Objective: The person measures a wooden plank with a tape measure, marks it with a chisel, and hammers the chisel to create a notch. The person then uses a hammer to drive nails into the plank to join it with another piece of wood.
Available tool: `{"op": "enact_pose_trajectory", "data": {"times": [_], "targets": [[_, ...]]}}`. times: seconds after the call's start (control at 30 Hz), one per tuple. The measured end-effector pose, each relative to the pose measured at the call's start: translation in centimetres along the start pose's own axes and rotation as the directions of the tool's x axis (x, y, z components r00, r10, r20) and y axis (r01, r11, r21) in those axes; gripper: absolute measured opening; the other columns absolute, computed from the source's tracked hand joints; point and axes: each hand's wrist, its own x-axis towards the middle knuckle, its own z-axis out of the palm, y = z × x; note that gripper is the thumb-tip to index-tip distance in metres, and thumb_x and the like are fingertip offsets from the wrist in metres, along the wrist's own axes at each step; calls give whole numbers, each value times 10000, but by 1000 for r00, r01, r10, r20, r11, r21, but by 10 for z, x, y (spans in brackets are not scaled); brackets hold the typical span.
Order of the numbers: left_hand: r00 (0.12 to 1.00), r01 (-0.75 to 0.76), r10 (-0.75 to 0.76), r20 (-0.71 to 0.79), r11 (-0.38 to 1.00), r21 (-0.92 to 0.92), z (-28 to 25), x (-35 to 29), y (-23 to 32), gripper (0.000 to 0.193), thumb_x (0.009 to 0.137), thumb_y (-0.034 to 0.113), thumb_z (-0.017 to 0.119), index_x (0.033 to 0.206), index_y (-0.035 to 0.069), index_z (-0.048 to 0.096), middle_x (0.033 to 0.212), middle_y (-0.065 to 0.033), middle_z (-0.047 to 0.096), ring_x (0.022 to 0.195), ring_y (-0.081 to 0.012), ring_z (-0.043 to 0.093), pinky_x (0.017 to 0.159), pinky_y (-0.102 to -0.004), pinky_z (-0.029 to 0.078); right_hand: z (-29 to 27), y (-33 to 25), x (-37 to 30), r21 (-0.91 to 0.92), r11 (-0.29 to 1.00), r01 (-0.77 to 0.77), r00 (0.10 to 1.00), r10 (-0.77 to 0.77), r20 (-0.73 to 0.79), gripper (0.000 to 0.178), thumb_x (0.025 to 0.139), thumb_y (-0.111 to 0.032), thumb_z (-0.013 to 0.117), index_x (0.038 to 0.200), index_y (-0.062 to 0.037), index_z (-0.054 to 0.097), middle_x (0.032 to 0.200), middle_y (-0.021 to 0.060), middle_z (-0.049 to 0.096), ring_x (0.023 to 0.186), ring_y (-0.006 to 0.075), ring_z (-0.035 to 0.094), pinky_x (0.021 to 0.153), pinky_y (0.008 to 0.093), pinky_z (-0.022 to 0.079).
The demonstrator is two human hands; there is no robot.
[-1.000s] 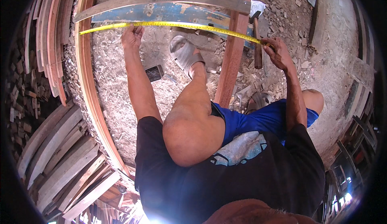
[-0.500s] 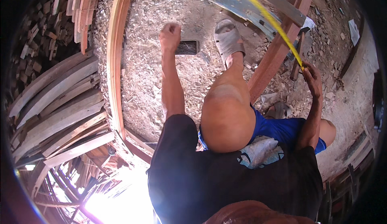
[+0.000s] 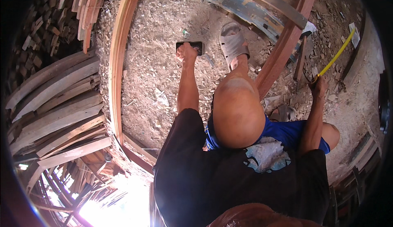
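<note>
My left hand [image 3: 187, 52] is over a dark, flat rectangular thing like a phone [image 3: 199, 46] lying on the dirt ground. Its fingers are curled and partly cover that thing's left side; whether they pinch anything is hidden. At the right, my right hand [image 3: 318, 86] is closed round the near end of a yellow measuring tape [image 3: 336, 56]. The tape's strip runs up and to the right from the fingers. My bent knee [image 3: 238, 114] and a grey sandal [image 3: 234, 43] lie between the two hands.
A reddish timber beam [image 3: 282, 49] slants beside my right hand, with a board [image 3: 270, 0] across its top. A worn blue plank [image 3: 229, 4] lies ahead. Long planks [image 3: 119, 55] and stacked boards [image 3: 61, 104] line the left. Wood chips cover the ground.
My left hand has moved down and right onto the dark rectangular thing. The yellow tape has swung from up-left to up-right, and my right hand has dropped slightly.
</note>
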Motion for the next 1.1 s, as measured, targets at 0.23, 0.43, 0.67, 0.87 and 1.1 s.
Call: {"op": "enact_pose_trajectory", "data": {"times": [0.23,0.43,0.67,0.87,1.1], "targets": [[990,-77,66,-121,993,-91,61,49,16,318,788,288,760,1035,91,796,1020,-229,783,997,-403,766,848,-499,597,-73,87,62,-438,892,-108,962,-17,-273,274,1023,-338,618,918,-88,656,797,22,605,693,190,552,628,397,484],[872,-419,244,-425,820,-390,61,42,-45,250,777,244,684,930,56,742,933,-222,729,842,-419,688,779,-517,537,-22,68,64,-929,356,99,963,-270,-1,768,939,-503,698,1441,62,563,1324,333,670,1280,477,629,1062,533,501],[975,-56,221,21,334,-941,37,28,-71,214,913,109,800,1110,25,786,942,-27,758,846,-129,676,782,-296,538,14,26,20,-910,401,104,957,-288,-18,706,983,-479,675,1446,46,574,1298,301,702,1211,453,681,1064,486,505],[968,160,200,154,-17,-987,19,19,-64,168,967,78,772,1128,34,751,985,-47,760,828,-118,697,703,-251,559,64,-27,-21,-706,665,244,959,-273,74,761,1028,-548,605,1516,30,525,1428,294,629,1295,408,643,1083,489,495],[925,191,373,70,-298,-935,-14,1,-17,199,1002,97,746,1180,31,686,1035,-79,765,893,-158,750,705,-246,597,123,-39,-68,-584,780,224,961,-78,265,724,1039,-476,645,1503,64,514,1351,246,670,1212,327,672,1016,438,521]]}}
